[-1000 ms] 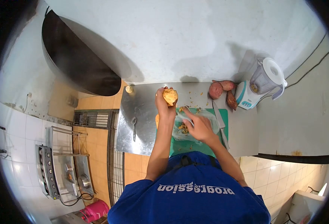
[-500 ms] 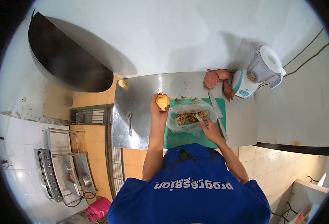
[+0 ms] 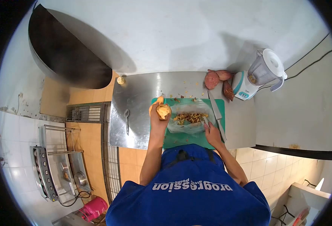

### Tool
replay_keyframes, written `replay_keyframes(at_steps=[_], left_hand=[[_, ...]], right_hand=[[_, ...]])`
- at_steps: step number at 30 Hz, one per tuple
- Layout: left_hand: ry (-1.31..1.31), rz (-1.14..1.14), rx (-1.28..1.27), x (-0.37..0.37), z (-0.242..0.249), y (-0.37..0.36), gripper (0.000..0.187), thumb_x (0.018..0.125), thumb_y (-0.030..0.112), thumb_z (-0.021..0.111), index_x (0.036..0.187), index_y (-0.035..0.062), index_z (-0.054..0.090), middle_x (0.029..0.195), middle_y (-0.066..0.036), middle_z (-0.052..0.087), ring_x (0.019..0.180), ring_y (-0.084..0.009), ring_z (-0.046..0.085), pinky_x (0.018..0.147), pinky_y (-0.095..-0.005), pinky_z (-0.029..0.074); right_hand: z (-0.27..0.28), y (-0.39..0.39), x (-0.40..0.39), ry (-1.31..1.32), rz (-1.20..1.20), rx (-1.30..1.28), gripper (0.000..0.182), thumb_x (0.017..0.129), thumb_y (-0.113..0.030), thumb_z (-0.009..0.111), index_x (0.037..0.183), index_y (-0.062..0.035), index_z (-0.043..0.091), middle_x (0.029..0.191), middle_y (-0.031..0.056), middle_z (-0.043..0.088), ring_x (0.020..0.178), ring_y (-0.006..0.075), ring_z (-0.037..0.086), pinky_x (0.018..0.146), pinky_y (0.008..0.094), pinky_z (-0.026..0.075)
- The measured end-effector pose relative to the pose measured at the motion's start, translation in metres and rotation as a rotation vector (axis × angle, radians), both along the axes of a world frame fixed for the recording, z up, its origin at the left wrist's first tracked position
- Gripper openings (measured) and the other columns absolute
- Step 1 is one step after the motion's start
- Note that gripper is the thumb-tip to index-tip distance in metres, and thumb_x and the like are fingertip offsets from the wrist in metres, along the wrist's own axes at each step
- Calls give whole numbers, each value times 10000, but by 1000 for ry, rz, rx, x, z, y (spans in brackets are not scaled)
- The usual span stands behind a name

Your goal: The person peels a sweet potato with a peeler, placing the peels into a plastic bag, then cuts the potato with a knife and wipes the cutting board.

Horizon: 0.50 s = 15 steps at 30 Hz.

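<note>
My left hand (image 3: 157, 119) is wrapped round a peeled yellow-orange sweet potato (image 3: 163, 111) over the left edge of the green cutting board (image 3: 177, 141). My right hand (image 3: 212, 135) grips a small peeler-like tool (image 3: 206, 121), its exact shape hard to make out. That tool is at the right side of a clear plastic bag (image 3: 181, 108), which lies on the board with brown and yellow peelings (image 3: 190, 118) in it. A large knife (image 3: 215, 107) rests along the board's right edge.
Red-skinned sweet potatoes (image 3: 212, 80) lie against the wall beside a white and teal blender (image 3: 249, 84). On the steel table (image 3: 135, 90) are a spoon (image 3: 127, 121) at the left and a small pale piece (image 3: 121, 80) at the corner. A dark hood-like object (image 3: 68, 52) is at upper left.
My left hand and the sweet potato have moved slightly down and left, uncovering the board's upper left corner. My right hand has shifted a little downward. The whole view has shifted slightly.
</note>
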State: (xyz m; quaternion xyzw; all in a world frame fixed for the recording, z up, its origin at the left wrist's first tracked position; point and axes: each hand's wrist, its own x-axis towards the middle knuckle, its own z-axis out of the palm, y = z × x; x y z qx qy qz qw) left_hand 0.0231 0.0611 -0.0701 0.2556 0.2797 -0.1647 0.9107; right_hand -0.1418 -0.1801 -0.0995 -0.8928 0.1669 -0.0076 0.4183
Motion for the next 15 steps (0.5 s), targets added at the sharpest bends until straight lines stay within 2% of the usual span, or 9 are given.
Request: replay_keyframes(at_steps=[2, 4, 5, 7, 8, 10, 11, 13, 15], left_hand=[[2, -13, 2, 1, 3, 2, 226, 934, 212, 616, 1117, 85, 573, 991, -86, 614, 918, -227, 638, 631, -354, 551], [-5, -20, -17, -1, -5, 1, 304, 927, 244, 624, 1165, 62, 573, 987, -125, 636, 850, -260, 643, 727, -399, 581], [-6, -31, -21, 1, -9, -2, 304, 927, 244, 624, 1165, 62, 573, 987, -125, 636, 850, -260, 643, 727, -399, 581], [24, -34, -74, 2, -3, -3, 294, 920, 240, 637, 1160, 81, 577, 998, -126, 637, 874, -266, 640, 747, -404, 579], [14, -32, -74, 5, 1, -4, 294, 920, 240, 637, 1160, 81, 577, 998, -126, 637, 874, -266, 640, 747, -404, 579], [61, -34, -42, 7, 12, -10, 279, 919, 240, 634, 1139, 77, 582, 991, -128, 640, 882, -261, 638, 748, -399, 576], [61, -25, -47, 8, 16, -13, 228, 924, 236, 627, 1075, 67, 600, 986, -123, 639, 871, -261, 638, 745, -397, 576], [-1, -56, -117, 15, 19, -17, 217, 926, 234, 627, 1053, 59, 608, 990, -121, 638, 874, -261, 638, 749, -405, 576], [-13, -72, -148, 17, 42, -24, 186, 929, 218, 631, 1001, 48, 622, 1008, -101, 634, 936, -262, 640, 797, -410, 569]], right_hand=[[-6, -2, 7, 10, 12, -80, 408, 1025, -354, 512, 1263, -27, 568, 943, 270, 699, 904, 475, 667, 789, 535, 505], [15, 0, 5, -52, 45, 48, 452, 1027, -388, 498, 1297, -29, 546, 940, 276, 698, 888, 482, 665, 790, 545, 508], [11, -2, 4, -54, 35, 43, 452, 1027, -388, 498, 1297, -29, 546, 940, 276, 698, 888, 482, 665, 790, 545, 508], [2, 0, 7, 340, 104, -138, 500, 1039, -401, 470, 1366, -24, 492, 1033, 295, 686, 950, 486, 652, 835, 538, 509], [0, -1, 9, 330, 105, -139, 500, 1039, -401, 470, 1366, -24, 492, 1033, 295, 686, 950, 486, 652, 835, 538, 509], [15, -2, 14, 203, 91, -26, 542, 1050, -372, 458, 1465, -28, 402, 1106, 298, 671, 1014, 463, 655, 879, 517, 506], [20, -2, 16, 206, 96, -25, 542, 1050, -372, 458, 1465, -28, 402, 1106, 298, 671, 1014, 463, 655, 879, 517, 506], [65, 5, 34, 188, 139, 373, 559, 1055, -321, 461, 1529, -46, 349, 1212, 297, 647, 1108, 438, 645, 962, 480, 485], [97, 15, 43, 81, 231, 371, 569, 1052, -306, 471, 1547, -61, 336, 1264, 292, 627, 1163, 420, 628, 1001, 456, 465]])
